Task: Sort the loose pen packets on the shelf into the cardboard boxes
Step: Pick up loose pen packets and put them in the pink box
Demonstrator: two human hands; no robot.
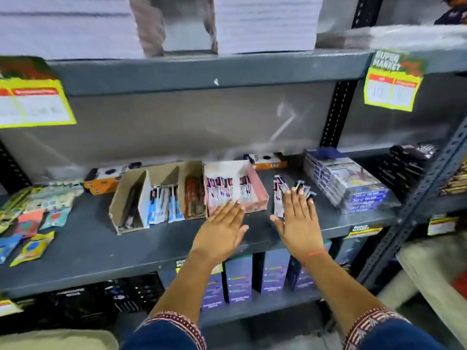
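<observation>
Head cam: both hands were open and flat, nothing gripped; left hand (220,229) had its fingertips at the front of the pink box (236,186), right hand (299,223) lay over the loose packets (290,192) on the shelf (101,248) just right of that box; brown boxes (156,195) further left. My guess was a flat-palm sweep could've scattered packets or nudged the box.
</observation>
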